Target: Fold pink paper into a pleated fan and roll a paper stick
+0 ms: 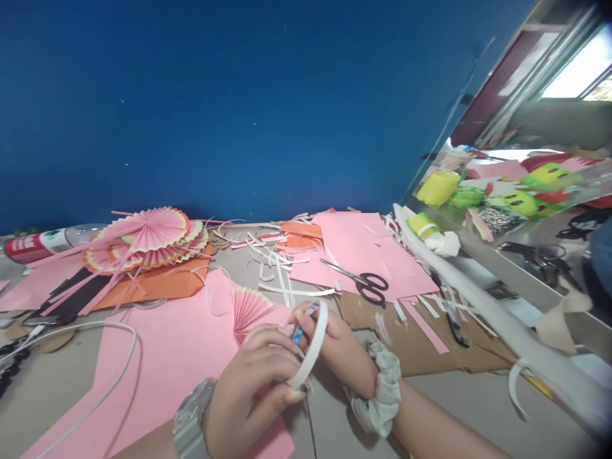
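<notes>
A white curved strip (313,350) arches between my two hands near the table's front. My left hand (261,382), with a grey watch at the wrist, pinches the strip's lower end between thumb and fingers. At the upper end, my right hand (329,335) has its fingers closed on the strip; a pale green scrunchie circles that wrist. Something small and blue-patterned (299,333) shows between the hands, partly hidden by fingers. Behind my left hand, a folded pink paper fan (246,312) rests on large pink sheets (167,357).
Black-handled scissors (370,287) lie on pink paper over brown cardboard (411,347). Pleated rosettes (148,236) and a bottle (36,247) sit at the left, near a white cable (129,363). A knife (454,319) lies at the right. A blue wall (215,115) stands behind.
</notes>
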A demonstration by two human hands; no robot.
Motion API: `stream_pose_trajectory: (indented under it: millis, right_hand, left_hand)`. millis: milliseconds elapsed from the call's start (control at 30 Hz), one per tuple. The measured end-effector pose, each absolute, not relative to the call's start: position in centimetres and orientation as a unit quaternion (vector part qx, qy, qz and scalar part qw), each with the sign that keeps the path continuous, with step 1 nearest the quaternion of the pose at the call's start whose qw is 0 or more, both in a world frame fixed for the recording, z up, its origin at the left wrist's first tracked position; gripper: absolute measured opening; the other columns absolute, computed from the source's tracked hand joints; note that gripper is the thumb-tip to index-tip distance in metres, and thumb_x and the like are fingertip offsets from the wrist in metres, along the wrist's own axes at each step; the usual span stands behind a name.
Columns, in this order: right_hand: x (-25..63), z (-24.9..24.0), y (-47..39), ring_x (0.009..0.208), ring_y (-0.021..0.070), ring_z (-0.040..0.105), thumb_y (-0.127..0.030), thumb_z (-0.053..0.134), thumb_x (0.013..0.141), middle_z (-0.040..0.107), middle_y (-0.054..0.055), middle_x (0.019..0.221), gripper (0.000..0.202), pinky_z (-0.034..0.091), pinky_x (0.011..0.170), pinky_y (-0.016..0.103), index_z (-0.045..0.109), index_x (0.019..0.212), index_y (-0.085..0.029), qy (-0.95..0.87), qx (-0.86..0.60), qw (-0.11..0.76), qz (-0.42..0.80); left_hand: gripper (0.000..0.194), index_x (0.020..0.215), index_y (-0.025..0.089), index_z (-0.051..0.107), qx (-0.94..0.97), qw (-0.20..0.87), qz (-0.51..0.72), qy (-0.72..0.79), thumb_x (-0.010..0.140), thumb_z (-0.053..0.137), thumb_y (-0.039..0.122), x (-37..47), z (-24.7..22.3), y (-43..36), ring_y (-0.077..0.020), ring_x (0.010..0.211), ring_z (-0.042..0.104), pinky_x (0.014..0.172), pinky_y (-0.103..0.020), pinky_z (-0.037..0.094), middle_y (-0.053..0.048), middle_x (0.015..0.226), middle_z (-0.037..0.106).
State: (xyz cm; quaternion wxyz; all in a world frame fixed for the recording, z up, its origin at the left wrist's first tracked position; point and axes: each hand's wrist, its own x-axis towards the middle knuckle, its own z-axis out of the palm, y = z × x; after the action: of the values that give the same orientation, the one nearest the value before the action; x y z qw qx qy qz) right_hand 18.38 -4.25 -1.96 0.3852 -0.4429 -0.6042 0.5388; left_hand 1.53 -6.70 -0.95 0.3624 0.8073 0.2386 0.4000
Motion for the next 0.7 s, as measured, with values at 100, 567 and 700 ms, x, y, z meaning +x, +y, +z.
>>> stream_pose_trajectory:
  millis: [100, 567, 700]
  right_hand:
    - [18.2, -1.6, -4.4, 0.051, 0.0093, 0.047, -0.034, 0.042, 0.088, 0.048, -0.005, 0.063, 0.035, 0.039, 0.049, 0.021, 0.042, 0.119, -0.019, -0.648, -0.436, 0.346, 0.521]
    - [20.1, -1.2, -4.8, 0.050, 0.0123, 0.041, -0.019, 0.054, 0.082, 0.049, -0.003, 0.051, 0.014, 0.028, 0.049, 0.027, 0.056, 0.095, -0.020, -0.884, -0.267, 0.380, -0.041]
    - [20.4, -1.0, -4.7, 0.056, 0.0141, 0.047, -0.019, 0.052, 0.081, 0.054, 0.000, 0.058, 0.013, 0.034, 0.053, 0.029, 0.057, 0.093, -0.020, -0.884, -0.263, 0.385, -0.022]
  left_hand:
    - [0.020, 0.082, 0.018, 0.056, 0.794, 0.362, 0.425, 0.239, 0.089, 0.041, 0.029, 1.2, -1.6, -6.6, -0.0164, 0.074, 0.054, 0.088, -0.037, 0.034, -0.004, 0.070, 0.061]
    - [0.043, 0.074, 0.016, 0.056, 0.751, 0.421, 0.450, 0.238, 0.090, 0.030, 0.045, 1.5, -1.6, -6.2, -0.0116, 0.053, 0.053, 0.057, -0.021, 0.041, -0.004, 0.059, 0.060]
    - [0.046, 0.076, 0.015, 0.056, 0.731, 0.470, 0.436, 0.234, 0.089, 0.029, 0.049, 1.6, -1.6, -6.3, -0.0096, 0.043, 0.046, 0.049, -0.019, 0.040, -0.001, 0.049, 0.052]
